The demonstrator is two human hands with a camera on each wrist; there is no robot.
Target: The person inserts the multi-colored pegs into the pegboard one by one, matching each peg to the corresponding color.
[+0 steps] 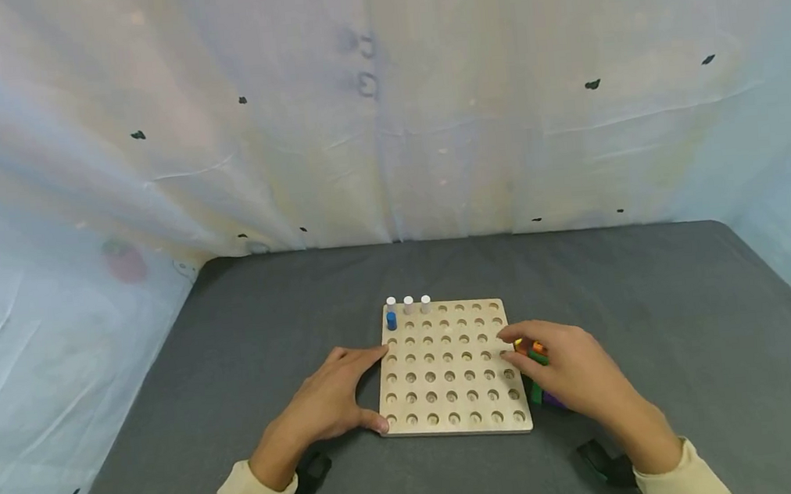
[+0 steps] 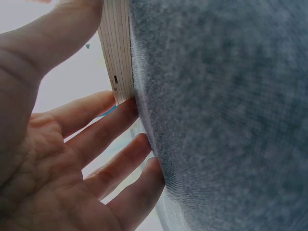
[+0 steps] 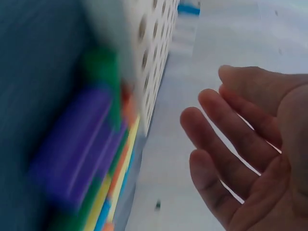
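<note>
A square wooden pegboard with rows of round holes lies on the table. Three white-topped pegs stand along its far left row, and a blue peg stands just in front of the leftmost. My left hand rests spread against the board's left side, thumb at the near corner and fingertips farther up the edge. Over the board's right edge hovers my right hand, fingers gently bent, thumb apart, nothing between them. Beneath it, partly hidden, lie several coloured pegs; the right wrist view shows purple pegs among them, blurred.
Dark grey cloth covers the table around the board. Pale hanging sheeting rises behind the table and along both sides. A dark strap device sits under the left wrist, another under the right.
</note>
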